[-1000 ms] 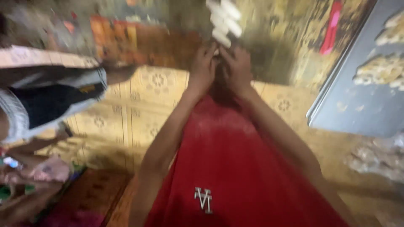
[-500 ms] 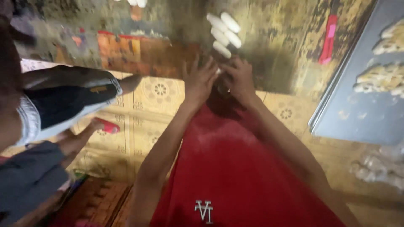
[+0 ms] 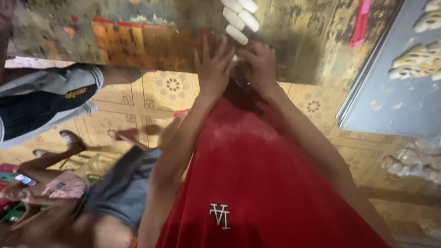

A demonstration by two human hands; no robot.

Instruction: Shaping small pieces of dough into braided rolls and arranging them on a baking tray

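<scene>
My left hand [image 3: 213, 64] lies against the edge of a worn, stained worktop [image 3: 138, 41] with its fingers spread and nothing in it. My right hand [image 3: 258, 66] is curled right beside it, the two hands touching. A small white bit of dough [image 3: 235, 58] shows between them; whether the right hand grips it is unclear. Three white oblong dough pieces [image 3: 241, 18] lie on the worktop just beyond my fingertips. My red shirt [image 3: 257, 183] fills the lower middle of the view.
A grey metal tray [image 3: 367, 115] at the right carries shaped pale dough pieces [image 3: 420, 59]. A pink strip [image 3: 360, 23] lies on the worktop. A person's leg in grey shorts [image 3: 50, 98] is at the left, and another person [image 3: 115, 193] sits low on the patterned tile floor [image 3: 170, 87].
My hands stay together at the worktop edge; the left fingers have spread. The view has shifted, and a person low on the floor at the lower left has come into sight.
</scene>
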